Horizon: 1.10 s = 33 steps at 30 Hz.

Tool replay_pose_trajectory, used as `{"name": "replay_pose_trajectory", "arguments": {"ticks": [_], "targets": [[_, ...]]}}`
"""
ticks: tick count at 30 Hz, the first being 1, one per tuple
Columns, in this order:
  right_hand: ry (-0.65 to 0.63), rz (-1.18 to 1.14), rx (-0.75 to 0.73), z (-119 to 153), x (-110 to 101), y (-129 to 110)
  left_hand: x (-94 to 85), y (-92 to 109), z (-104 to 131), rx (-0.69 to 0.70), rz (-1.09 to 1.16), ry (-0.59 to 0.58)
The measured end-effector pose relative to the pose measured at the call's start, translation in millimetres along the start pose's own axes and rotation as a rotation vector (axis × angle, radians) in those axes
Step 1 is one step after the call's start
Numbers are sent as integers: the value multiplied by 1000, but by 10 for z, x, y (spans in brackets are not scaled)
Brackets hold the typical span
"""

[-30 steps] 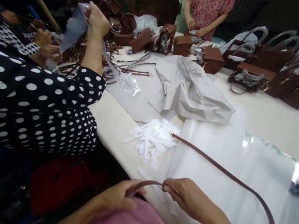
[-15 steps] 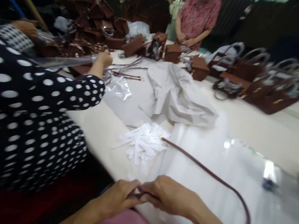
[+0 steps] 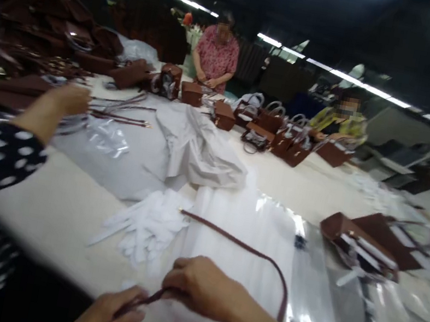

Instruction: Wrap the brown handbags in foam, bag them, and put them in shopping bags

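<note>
A thin brown bag strap (image 3: 244, 245) runs over the white sheets and curves back under my right forearm. Between my hands a short stretch of the strap shows. My left hand (image 3: 115, 307), at the bottom edge, pinches it between thumb and fingers. Just above and to the right, my right hand (image 3: 197, 285) has its fingers closed round it. Beyond my hands lies a pile of white strips (image 3: 150, 222). White foam-like sheets (image 3: 226, 213) spread under the strap, with clear plastic bags (image 3: 314, 278) to their right.
At left a co-worker's arm in a polka-dot sleeve (image 3: 3, 157) reaches across the table. Crumpled grey cloth (image 3: 200, 147) lies mid-table. Brown handbags (image 3: 292, 147) line the far side; another brown bag (image 3: 358, 244) lies at right. Two people stand across the table.
My view has swung to the right, bringing the brown bag at right and a second person into sight. My hands have moved slightly apart, with more strap showing between them.
</note>
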State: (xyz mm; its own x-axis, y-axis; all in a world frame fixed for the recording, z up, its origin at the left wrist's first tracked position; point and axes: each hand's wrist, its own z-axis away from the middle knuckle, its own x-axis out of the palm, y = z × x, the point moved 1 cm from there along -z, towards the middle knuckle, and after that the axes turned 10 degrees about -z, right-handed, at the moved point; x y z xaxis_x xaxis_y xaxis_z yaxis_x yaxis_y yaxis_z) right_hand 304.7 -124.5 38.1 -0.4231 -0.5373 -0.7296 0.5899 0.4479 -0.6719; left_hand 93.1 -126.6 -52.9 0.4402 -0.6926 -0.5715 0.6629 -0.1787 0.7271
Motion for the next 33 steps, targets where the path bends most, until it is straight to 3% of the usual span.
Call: {"name": "replay_pose_trajectory", "arguments": {"ticks": [3,8,19,24,28,33], "targets": [[13,-108,89,-19,29,-10,-53,110,80,-47,68,-23],[-27,-193,92,-36,36,-75,-80,218,80,-84,155,-16],[-67,-210,101,-154,227,-104,-20,344,52,-48,188,-39],[-28,-326,66,-54,139,-62,-74,387,59,30,201,-1],[-3,-300,165,74,55,-17,-157,373,64,-39,154,-15],[9,-197,104,4,174,-128,-129,440,26,1,69,4]]}}
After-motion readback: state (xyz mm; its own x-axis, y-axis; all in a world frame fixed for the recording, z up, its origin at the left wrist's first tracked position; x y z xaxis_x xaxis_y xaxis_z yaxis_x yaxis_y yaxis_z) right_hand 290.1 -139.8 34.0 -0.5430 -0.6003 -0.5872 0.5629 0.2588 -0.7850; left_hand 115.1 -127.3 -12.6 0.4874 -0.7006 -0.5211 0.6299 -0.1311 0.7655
